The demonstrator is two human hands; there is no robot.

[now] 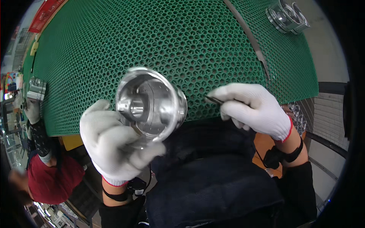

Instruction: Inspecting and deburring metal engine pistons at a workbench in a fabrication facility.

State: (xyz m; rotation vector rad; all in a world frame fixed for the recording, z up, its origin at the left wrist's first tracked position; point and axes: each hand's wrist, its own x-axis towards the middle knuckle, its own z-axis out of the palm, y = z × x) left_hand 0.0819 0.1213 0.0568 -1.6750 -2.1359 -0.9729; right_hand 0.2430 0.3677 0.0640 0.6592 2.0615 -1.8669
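My left hand (114, 140), in a white knit glove, is closed around the lower left side of a shiny metal piston (152, 102). Its hollow underside, with a round pin boss inside, is turned toward me, and it is held tilted above the green mat's near edge. Right of the piston and apart from it, my gloved right hand (253, 108) pinches a thin dark tool (214, 100). Only its short pointed end shows; the glove hides the rest, so its exact kind cannot be told.
Green honeycomb matting (182, 41) covers the table. A long flat file (249, 34) lies on it at right, and more pistons (287, 17) stand in the far right corner. At left, a co-worker in red (55, 178) handles another piston (37, 89). A red basket (45, 15) sits far left.
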